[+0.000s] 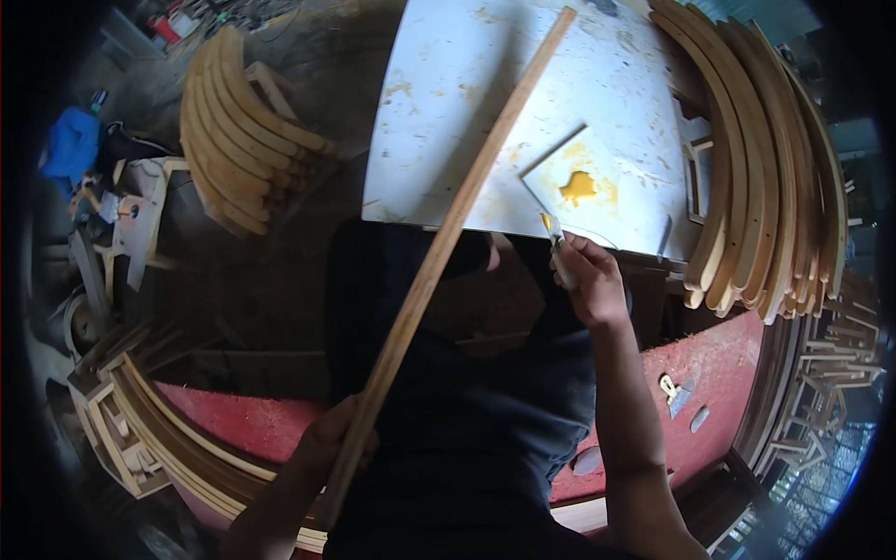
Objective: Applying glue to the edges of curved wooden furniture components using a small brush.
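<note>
A long wooden strip (448,233) slants from low left up across the white work table (429,121). My left hand (341,434) is wrapped round its lower end, and the upper end extends over the table. In my right hand (595,280) is a small putty knife (558,245), with yellow paste on its tip. It is held at the table's near edge, just below a square board (544,175). A blob of yellow putty (577,187) lies on that board, with thinner smears around it.
Curved wooden pieces (747,159) are stacked at the right, and another stack (233,131) stands at the far left. On a red surface (728,359) lie a scraper (677,394) and small oval pieces (586,460). More curved wood (187,439) rests at the lower left.
</note>
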`<act>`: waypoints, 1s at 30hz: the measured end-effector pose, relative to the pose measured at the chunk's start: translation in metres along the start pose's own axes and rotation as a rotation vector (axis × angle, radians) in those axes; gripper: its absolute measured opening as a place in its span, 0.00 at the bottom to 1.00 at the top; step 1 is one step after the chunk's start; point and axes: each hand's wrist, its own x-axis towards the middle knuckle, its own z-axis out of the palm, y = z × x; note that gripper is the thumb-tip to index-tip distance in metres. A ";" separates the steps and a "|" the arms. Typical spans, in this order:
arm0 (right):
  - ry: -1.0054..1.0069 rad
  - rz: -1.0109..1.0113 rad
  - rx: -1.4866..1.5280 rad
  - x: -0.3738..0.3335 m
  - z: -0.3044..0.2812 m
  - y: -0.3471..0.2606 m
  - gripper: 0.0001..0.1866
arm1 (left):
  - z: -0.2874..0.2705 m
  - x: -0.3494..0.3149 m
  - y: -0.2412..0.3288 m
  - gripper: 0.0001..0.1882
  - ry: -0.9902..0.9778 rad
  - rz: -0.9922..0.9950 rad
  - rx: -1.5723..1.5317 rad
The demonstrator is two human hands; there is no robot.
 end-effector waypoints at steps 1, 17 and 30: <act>0.030 -0.008 -0.035 -0.006 0.018 0.005 0.08 | 0.003 0.001 0.003 0.22 -0.007 -0.040 -0.097; 0.061 -0.702 -0.729 0.017 0.115 0.049 0.17 | -0.010 0.007 -0.008 0.20 -0.051 -0.109 -0.279; -0.011 -0.843 -1.352 -0.017 0.109 0.013 0.19 | -0.010 0.009 -0.006 0.17 -0.090 -0.044 -0.285</act>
